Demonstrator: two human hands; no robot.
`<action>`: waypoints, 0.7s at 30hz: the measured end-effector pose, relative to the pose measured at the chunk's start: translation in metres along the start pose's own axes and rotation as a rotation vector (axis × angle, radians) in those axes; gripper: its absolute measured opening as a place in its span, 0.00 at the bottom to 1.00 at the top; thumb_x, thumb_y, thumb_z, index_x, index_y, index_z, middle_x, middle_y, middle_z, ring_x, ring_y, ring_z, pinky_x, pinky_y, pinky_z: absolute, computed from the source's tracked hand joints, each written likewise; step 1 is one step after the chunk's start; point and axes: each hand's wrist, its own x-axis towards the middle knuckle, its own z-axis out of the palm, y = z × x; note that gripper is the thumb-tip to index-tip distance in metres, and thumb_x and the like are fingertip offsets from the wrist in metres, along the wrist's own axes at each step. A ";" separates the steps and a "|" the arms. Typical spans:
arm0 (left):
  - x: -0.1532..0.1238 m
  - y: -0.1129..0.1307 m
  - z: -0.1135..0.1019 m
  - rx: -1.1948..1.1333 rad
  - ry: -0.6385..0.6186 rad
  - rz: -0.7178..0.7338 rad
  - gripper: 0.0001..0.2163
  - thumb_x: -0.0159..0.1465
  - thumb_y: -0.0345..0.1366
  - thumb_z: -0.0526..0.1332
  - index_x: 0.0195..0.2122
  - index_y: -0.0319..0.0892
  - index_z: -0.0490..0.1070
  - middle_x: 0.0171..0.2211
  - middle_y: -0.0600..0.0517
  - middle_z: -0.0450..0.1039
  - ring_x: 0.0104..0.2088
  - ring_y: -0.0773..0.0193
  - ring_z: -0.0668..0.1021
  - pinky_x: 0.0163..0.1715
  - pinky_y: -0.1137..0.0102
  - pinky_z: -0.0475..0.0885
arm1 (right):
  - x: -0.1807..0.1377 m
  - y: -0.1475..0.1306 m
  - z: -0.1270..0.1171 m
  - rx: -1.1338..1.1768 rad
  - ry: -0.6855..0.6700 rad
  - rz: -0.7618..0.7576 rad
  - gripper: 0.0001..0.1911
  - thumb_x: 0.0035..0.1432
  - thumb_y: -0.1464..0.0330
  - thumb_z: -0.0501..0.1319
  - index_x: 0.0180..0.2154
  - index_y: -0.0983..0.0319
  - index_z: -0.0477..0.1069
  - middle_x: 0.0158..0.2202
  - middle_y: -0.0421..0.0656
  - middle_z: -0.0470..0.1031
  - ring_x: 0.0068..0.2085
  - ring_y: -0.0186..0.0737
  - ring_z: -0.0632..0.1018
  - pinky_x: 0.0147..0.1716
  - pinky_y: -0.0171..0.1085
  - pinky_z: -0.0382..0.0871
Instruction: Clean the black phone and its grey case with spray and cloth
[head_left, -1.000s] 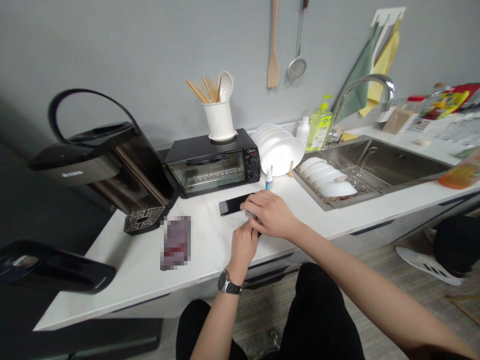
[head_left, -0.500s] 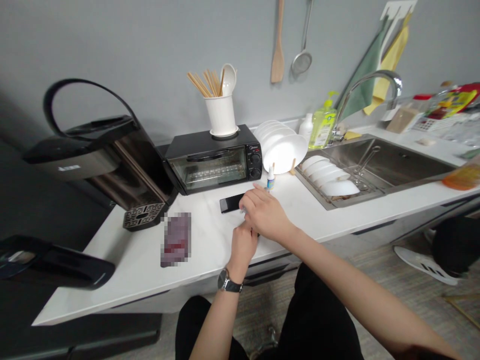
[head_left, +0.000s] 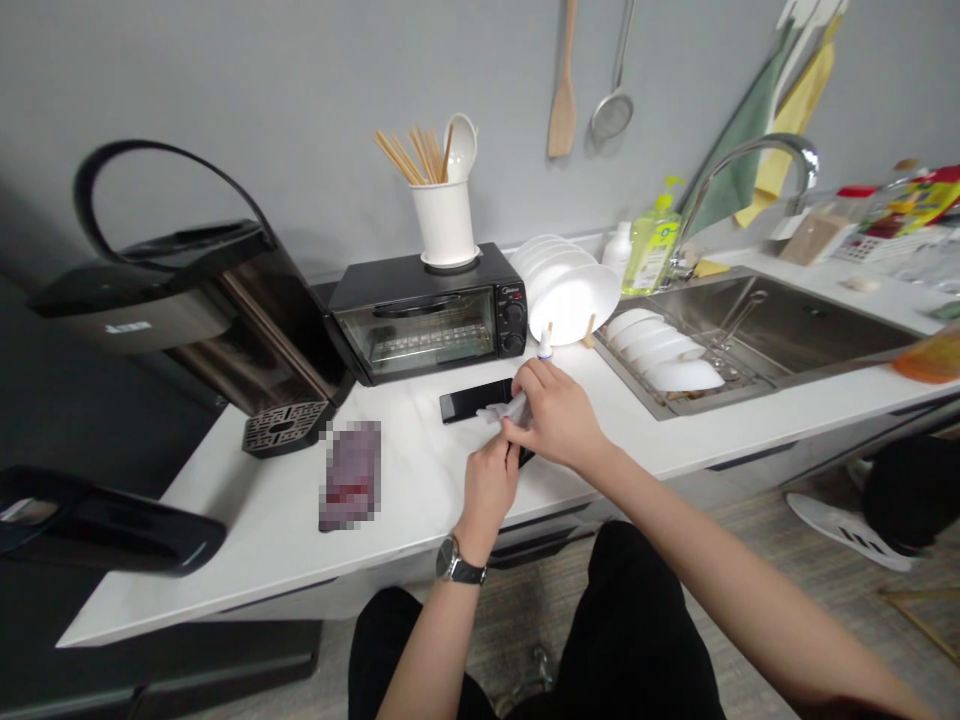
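A black phone (head_left: pixel 474 401) lies flat on the white counter (head_left: pixel 420 500) in front of the toaster oven. My right hand (head_left: pixel 559 415) is over its right end, fingers pinched on a small white wipe (head_left: pixel 504 409) that rests on the phone. My left hand (head_left: pixel 489 484), with a watch on the wrist, is closed at the phone's near right corner, mostly under my right hand; what it grips is hidden. A small white dropper bottle with a blue band (head_left: pixel 545 347) stands just behind my right hand.
A black toaster oven (head_left: pixel 424 318) carries a white utensil holder (head_left: pixel 445 222). A black appliance with its lid up (head_left: pixel 187 310) stands left. White plates in a rack (head_left: pixel 571 296), a steel sink (head_left: pixel 750 335) with bowls, a soap bottle (head_left: pixel 649 248) and a blurred dark red item (head_left: pixel 351 474) are around.
My right hand has shifted slightly right along the phone and the white wipe now shows at its fingertips. The view has tilted a little; my left hand stays put.
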 end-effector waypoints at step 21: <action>0.001 0.001 -0.002 0.021 -0.018 -0.034 0.11 0.73 0.27 0.54 0.42 0.41 0.76 0.33 0.47 0.82 0.34 0.58 0.84 0.33 0.69 0.71 | 0.007 0.001 -0.009 -0.044 -0.102 -0.202 0.09 0.63 0.62 0.65 0.39 0.62 0.74 0.37 0.47 0.78 0.41 0.49 0.77 0.47 0.46 0.70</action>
